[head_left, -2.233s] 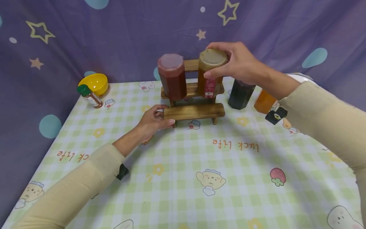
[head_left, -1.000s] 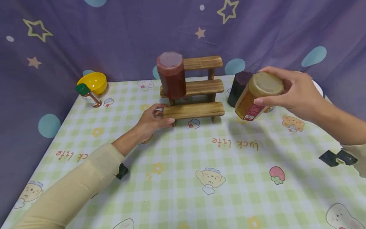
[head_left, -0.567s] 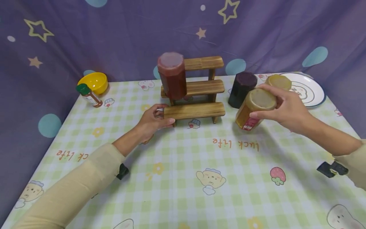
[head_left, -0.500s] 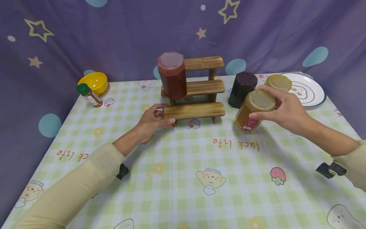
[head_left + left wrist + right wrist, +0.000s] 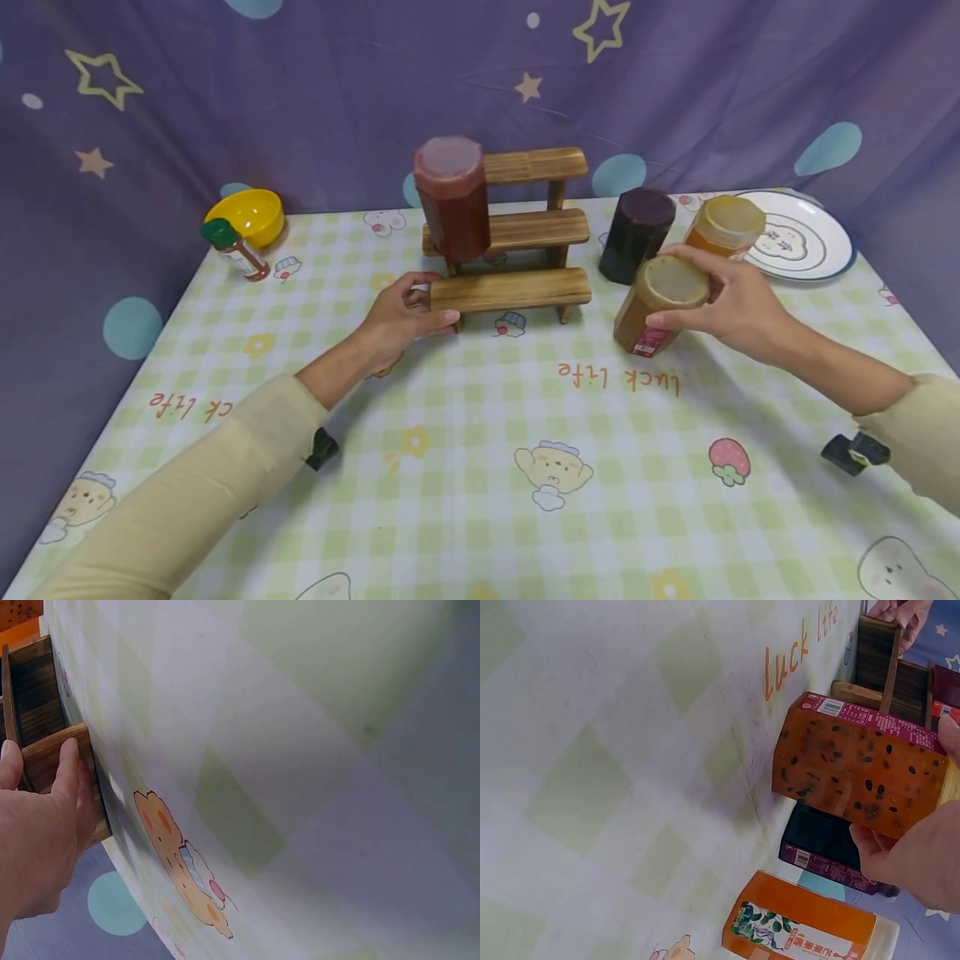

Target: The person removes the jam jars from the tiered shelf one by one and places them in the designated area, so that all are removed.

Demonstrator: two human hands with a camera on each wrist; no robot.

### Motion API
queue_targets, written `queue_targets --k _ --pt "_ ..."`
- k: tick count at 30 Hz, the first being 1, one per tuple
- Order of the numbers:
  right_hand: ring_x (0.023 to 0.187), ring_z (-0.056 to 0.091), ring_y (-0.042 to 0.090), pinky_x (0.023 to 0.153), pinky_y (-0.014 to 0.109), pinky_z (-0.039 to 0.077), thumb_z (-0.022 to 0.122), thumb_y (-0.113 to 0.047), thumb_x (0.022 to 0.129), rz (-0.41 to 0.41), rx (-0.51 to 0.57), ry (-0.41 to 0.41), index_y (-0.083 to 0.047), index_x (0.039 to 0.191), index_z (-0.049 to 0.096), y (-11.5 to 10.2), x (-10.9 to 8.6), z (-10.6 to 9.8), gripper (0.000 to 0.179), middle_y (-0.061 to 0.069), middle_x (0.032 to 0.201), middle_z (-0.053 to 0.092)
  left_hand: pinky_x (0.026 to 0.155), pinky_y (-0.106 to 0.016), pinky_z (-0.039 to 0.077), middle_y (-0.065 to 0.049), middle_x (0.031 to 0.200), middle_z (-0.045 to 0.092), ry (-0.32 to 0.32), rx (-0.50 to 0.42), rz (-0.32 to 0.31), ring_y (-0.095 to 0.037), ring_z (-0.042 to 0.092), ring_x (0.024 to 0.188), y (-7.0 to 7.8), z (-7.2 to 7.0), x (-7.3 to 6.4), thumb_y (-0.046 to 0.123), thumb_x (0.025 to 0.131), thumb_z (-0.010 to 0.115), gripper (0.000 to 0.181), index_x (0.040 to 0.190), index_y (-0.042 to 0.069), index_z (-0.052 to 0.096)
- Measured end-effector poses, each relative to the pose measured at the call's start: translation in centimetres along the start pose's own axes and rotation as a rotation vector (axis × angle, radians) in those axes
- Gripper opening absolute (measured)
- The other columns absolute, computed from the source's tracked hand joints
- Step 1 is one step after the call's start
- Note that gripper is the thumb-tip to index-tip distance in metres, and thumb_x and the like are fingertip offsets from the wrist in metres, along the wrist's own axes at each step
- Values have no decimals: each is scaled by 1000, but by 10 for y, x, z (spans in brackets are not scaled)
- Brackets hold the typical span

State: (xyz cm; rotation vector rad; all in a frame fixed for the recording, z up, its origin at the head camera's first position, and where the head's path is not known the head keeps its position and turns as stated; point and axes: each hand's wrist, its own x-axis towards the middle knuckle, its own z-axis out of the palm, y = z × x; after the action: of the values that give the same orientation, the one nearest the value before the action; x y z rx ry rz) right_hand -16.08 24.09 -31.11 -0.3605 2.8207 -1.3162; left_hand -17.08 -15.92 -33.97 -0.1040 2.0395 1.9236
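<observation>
My right hand (image 5: 742,304) grips the upper part of an octagonal jar (image 5: 632,321) with a pale lid. The right wrist view shows black seeds in the jar's orange filling and a magenta label along one side. It stands upright, its base right at the tablecloth, right of a three-step wooden stand (image 5: 517,289). My left hand (image 5: 397,321) holds the left end of the stand's lowest step, thumb in front and fingers behind. On the left of the middle step sits a red jar (image 5: 456,208). The two upper steps are bare on the right.
A dark jar (image 5: 630,246) and an orange jar (image 5: 716,233) stand just behind the held jar. A white plate (image 5: 828,246) lies at the back right. Far left are a yellow bowl (image 5: 262,218) and a green-capped spice bottle (image 5: 242,258), with a curtain behind.
My right hand has lifted the seeded jar off the stand's middle step, carried it right and lowered it to the tablecloth, then slightly nearer. My left hand has stayed on the stand.
</observation>
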Motion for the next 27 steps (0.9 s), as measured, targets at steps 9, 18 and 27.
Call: queue_targets --k 9,18,27 --pt "97 55 3 75 6 44 90 -22 68 -21 -15 -57 -17 137 51 -3 3 1 79 11 124 59 92 -42 57 -8 107 50 4 4 5 -17 53 86 1 -1 -1 -4 85 70 64 140 9 39" --pt "106 50 4 83 7 43 89 -12 68 -121 -2 -118 -12 145 42 -8 3 -8 90 11 137 49 92 -42 57 -9 109 51 -4 6 12 -19 56 90 0 -1 0 -3 85 71 64 140 10 39" --pt "126 43 16 101 6 39 82 -2 75 -265 52 -75 -13 145 40 -48 17 -32 82 12 140 44 93 -43 56 -8 113 50 -10 10 7 -19 54 93 -1 -1 0 -2 85 71 65 141 10 38"
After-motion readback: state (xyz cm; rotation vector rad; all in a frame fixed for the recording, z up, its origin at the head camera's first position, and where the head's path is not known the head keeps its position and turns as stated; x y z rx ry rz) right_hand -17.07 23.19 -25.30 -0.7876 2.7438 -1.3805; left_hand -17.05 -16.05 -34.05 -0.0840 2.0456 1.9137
